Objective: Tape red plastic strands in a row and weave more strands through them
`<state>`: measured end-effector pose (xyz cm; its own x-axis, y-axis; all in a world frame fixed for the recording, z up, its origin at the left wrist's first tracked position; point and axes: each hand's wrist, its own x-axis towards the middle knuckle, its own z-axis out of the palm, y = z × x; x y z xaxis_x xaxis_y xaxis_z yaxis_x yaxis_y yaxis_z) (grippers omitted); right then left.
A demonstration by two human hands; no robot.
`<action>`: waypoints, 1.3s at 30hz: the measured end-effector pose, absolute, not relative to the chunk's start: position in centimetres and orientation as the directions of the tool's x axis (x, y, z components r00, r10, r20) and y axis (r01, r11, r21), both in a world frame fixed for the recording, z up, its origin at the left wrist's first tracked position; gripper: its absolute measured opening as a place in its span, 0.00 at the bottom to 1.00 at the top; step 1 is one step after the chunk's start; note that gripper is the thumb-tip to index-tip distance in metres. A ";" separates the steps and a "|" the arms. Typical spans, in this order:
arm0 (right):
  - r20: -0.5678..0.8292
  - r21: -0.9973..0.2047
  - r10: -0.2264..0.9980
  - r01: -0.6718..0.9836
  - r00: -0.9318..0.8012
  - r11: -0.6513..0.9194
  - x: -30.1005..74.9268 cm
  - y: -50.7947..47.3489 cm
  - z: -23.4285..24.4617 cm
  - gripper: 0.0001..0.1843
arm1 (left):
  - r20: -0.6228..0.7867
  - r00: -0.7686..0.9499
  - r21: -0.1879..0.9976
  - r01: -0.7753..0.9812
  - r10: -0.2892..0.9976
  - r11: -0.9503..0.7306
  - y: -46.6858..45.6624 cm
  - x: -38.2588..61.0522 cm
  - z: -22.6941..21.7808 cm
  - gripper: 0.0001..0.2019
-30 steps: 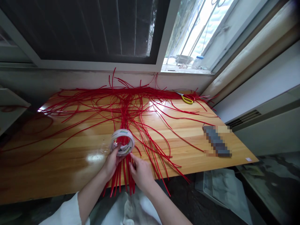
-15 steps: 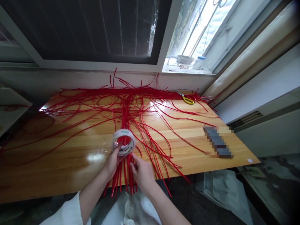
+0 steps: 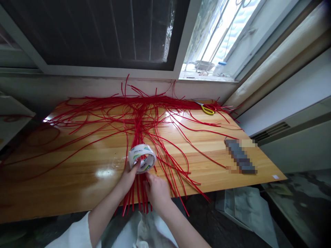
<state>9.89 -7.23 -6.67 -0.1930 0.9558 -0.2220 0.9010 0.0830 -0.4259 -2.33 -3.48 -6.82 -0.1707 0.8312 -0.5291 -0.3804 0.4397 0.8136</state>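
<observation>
Several long red strips (image 3: 139, 117) fan out across a wooden table (image 3: 77, 172) and gather into a bundle at its near edge. My left hand (image 3: 128, 177) is closed on a roll of clear tape (image 3: 142, 157), holding it over the bundle. My right hand (image 3: 155, 189) rests on the gathered strips just below the roll, its fingers curled down and pressing them against the table.
Yellow-handled scissors (image 3: 206, 108) lie at the far right among the strips. A blurred dark object (image 3: 240, 156) sits near the right edge. A window frame (image 3: 181, 44) runs behind the table. Grey sheeting (image 3: 248, 206) lies on the floor right.
My left hand has shifted the tape roll to the right and tilted it over the bundle. My right hand has stayed on the strips.
</observation>
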 end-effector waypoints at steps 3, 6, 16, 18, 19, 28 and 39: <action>-0.240 -0.391 0.948 0.915 -0.210 0.103 9.8 -7.2 -6.6 0.18 | -0.453 -0.253 0.882 -0.267 0.855 0.388 -3.5 -1.8 -6.7 0.15; -0.256 -0.371 0.943 0.922 -0.213 0.108 9.9 -7.3 -6.8 0.13 | -0.356 -0.270 0.932 -0.174 0.895 0.319 -3.9 -1.3 -6.9 0.21; -0.099 -0.704 0.988 0.694 0.115 -0.151 13.5 -6.0 -6.3 0.27 | -0.304 -0.268 0.951 -0.029 0.914 0.308 -4.7 -0.7 -7.2 0.31; -0.040 -0.757 0.997 0.649 0.066 -0.074 13.6 -5.0 -5.9 0.32 | -0.299 -0.266 0.942 0.068 0.916 0.328 -4.8 -0.7 -7.0 0.33; -0.021 -0.762 0.999 0.646 0.047 -0.047 13.6 -4.4 -5.8 0.31 | -0.297 -0.257 0.934 0.122 0.920 0.336 -4.9 -0.8 -7.0 0.35; -0.118 -0.835 0.987 0.527 0.107 -0.157 14.8 -1.3 -8.4 0.19 | -0.021 -0.012 0.963 0.268 1.000 0.024 -6.0 -1.2 -9.6 0.43; -0.127 -0.915 0.980 0.363 0.152 -0.175 15.5 -0.6 -9.8 0.18 | -0.024 0.168 0.537 0.834 0.985 -0.129 -6.0 -1.1 -9.8 0.34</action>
